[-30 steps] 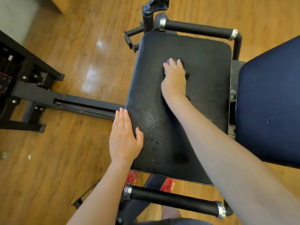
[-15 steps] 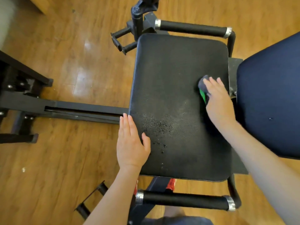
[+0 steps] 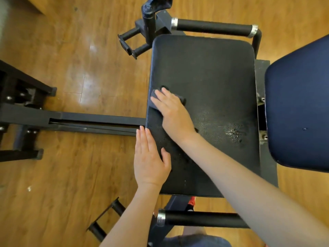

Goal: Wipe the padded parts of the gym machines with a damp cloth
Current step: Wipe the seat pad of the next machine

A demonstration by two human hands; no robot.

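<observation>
A black padded seat (image 3: pixel 210 68) of a gym machine fills the middle of the view, with wet droplets on its right part. My right hand (image 3: pixel 173 113) presses a dark grey cloth (image 3: pixel 154 100) flat against the seat's left edge; most of the cloth is hidden under the hand. My left hand (image 3: pixel 149 157) rests flat on the seat's near left edge, fingers straight, thumb on the pad. A dark blue back pad (image 3: pixel 300 107) stands at the right.
Black foam-covered handles run along the far side (image 3: pixel 213 27) and the near side (image 3: pixel 201 219) of the seat. A black steel frame rail (image 3: pixel 92 122) extends left over the wooden floor (image 3: pixel 71 184). A footrest bracket (image 3: pixel 131 43) sticks out at the far left corner.
My right hand swept the cloth from the seat's middle to its right side, then back across to the left edge. My left hand has stayed on the near left edge.
</observation>
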